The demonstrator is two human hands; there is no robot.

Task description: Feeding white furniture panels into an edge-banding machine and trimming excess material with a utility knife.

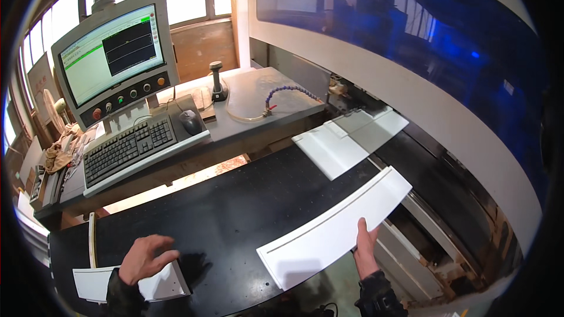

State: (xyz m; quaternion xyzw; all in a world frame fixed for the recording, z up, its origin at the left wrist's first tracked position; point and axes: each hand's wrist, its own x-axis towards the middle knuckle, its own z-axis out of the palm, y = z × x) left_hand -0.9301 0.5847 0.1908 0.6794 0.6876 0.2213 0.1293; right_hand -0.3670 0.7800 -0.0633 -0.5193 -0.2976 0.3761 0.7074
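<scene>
Right hand [365, 245] pinches the near edge of a long white grooved panel [335, 229], steadying it flat on the black worktop [235, 211]. Left hand [144, 258], fingers spread, presses down a small white panel [158, 285] at the worktop's near edge.

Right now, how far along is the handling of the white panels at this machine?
Looks done: one white panel already lies at the machine's opening. In hand: the right hand grips the edge of a long white panel lying on the black table; the left hand rests on a small white panel near the table's front edge. Left: both are apparently yet to reach the machine.
</scene>
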